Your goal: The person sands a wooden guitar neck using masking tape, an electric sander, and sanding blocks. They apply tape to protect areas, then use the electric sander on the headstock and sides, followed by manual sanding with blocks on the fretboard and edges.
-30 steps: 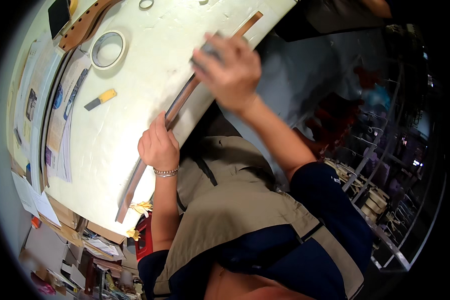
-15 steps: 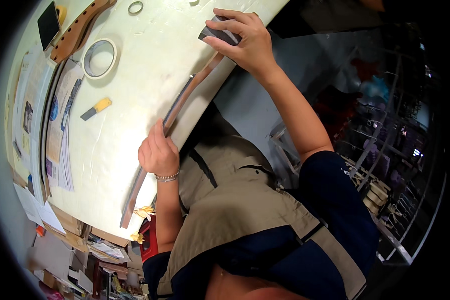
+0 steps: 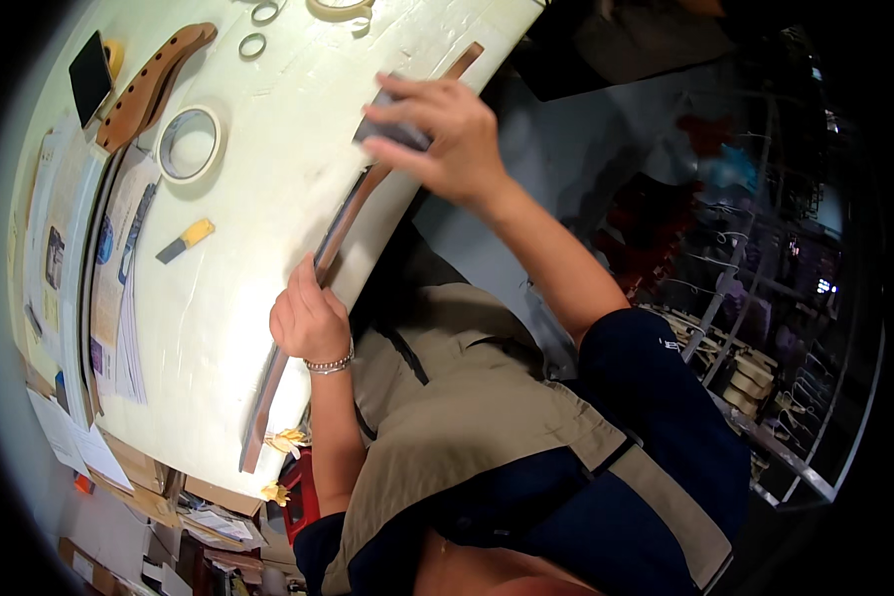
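Observation:
A long, slim guitar neck (image 3: 346, 226) lies on its edge along the near side of the pale table (image 3: 243, 214). It is brown wood with a dark strip on its far side. My left hand (image 3: 310, 316) rests over its lower half, fingers closed and pressing on it. My right hand (image 3: 457, 134), slightly blurred, grips a dark grey sanding block (image 3: 399, 131) between thumb and fingers. The block sits over the upper part of the neck, below its far end; the hand hides the contact.
Left of the neck lie a wide masking tape roll (image 3: 194, 179), a yellow-handled blade tool (image 3: 197, 230) and brown headstock-shaped pieces with holes (image 3: 139, 109). Paper sheets (image 3: 117, 343) line the table's left side. A metal rack (image 3: 710, 298) stands at the right.
My right hand has drawn the sanding block down and left along the neck, uncovering its far end. My left hand stays on the neck. The view has shifted slightly.

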